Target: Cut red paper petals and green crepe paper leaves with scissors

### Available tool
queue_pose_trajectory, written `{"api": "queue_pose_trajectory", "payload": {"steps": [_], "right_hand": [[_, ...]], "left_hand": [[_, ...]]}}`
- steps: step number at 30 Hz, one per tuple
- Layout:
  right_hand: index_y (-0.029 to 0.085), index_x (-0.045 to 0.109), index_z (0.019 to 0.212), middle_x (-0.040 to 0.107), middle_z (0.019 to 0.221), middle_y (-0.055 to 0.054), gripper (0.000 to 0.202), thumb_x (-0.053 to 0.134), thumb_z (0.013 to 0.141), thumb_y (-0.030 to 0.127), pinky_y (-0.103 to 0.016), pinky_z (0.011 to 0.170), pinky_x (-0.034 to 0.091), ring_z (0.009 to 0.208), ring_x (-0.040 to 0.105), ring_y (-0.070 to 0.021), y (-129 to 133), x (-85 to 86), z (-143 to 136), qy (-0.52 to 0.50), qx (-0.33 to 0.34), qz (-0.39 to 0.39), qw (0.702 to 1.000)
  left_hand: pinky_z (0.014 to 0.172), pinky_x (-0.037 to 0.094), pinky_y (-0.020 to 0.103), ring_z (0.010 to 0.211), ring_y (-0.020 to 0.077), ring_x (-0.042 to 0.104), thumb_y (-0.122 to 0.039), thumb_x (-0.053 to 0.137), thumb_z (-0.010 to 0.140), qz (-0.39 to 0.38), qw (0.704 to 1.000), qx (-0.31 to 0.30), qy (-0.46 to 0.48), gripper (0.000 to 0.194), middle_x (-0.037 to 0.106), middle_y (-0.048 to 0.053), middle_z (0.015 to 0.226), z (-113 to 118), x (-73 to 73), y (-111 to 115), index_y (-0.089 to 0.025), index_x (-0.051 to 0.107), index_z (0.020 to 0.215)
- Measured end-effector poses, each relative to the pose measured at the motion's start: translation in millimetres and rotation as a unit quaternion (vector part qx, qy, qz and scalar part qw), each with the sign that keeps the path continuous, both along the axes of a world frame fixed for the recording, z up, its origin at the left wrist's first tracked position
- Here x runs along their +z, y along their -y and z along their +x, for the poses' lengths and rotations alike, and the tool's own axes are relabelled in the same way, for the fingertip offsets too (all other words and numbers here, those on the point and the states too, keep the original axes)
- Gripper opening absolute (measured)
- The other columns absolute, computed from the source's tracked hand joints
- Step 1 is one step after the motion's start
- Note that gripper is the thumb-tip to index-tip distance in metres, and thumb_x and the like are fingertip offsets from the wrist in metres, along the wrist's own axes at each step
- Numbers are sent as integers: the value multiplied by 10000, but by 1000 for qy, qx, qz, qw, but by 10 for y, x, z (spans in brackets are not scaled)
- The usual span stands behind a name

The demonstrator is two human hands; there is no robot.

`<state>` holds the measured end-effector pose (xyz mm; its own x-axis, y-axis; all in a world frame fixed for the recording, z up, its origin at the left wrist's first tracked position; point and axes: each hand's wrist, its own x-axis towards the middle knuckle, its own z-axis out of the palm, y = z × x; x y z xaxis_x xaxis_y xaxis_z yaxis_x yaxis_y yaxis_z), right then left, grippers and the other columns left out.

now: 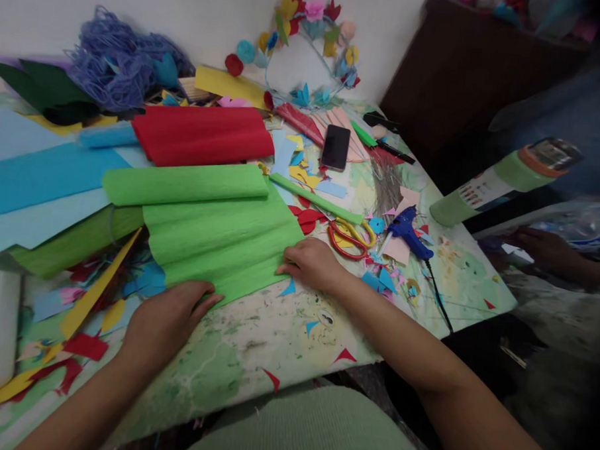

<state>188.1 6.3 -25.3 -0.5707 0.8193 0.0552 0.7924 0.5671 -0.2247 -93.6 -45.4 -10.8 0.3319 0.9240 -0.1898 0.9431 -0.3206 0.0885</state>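
Observation:
A sheet of bright green crepe paper lies partly unrolled in front of me, its far side still rolled up. My left hand is closed on its near left edge, with the fingertips partly out of sight. At the near right corner my right hand pinches the same sheet. Scissors with red and yellow handles rest just beyond my right hand, half under a narrow green strip. Behind the green roll sits a folded red crepe paper.
To the right are a blue glue gun with a black cord and a green bottle. A phone, purple yarn and a paper-flower wreath lie farther back. Another person's hand shows at far right. Paper scraps are scattered around.

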Motion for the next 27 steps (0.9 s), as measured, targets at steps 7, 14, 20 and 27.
{"api": "queue_pose_trajectory", "payload": {"steps": [7, 14, 20, 27], "right_hand": [[162, 630, 805, 629, 715, -57, 437, 473, 892, 560, -277, 626, 247, 686, 511, -163, -3, 5, 14, -21, 2, 2, 1000], [153, 614, 749, 633, 744, -58, 430, 503, 882, 547, -288, 671, 277, 739, 520, -172, -7, -1, 22, -48, -5, 20, 999], [142, 641, 887, 651, 935, -112, 278, 531, 910, 397, -337, 817, 331, 941, 537, -225, 69, 108, -13, -39, -70, 9, 997], [38, 195, 1451, 234, 1513, -190, 837, 400, 884, 618, -406, 1128, 131, 1424, 99, -237, 399, 165, -317, -25, 130, 24, 991]], "left_hand": [[1011, 363, 445, 1232, 283, 488, -200, 345, 923, 61, 962, -262, 44, 415, 538, 91, 1363, 134, 41, -69, -237, 523, 1296], [1082, 311, 374, 1321, 204, 405, -357, 312, 956, -6, 944, -318, 88, 509, 409, 82, 1473, 509, -96, -143, -210, 303, 1443], [1147, 158, 393, 1398, 216, 268, -553, 377, 890, -8, 936, -333, 110, 700, 268, 63, 1535, 436, -136, -96, -258, 145, 1481], [1135, 203, 472, 1357, 273, 350, -568, 435, 859, 10, 932, -336, 133, 667, 464, 116, 1429, 474, -153, -106, -189, 388, 1406]]}}
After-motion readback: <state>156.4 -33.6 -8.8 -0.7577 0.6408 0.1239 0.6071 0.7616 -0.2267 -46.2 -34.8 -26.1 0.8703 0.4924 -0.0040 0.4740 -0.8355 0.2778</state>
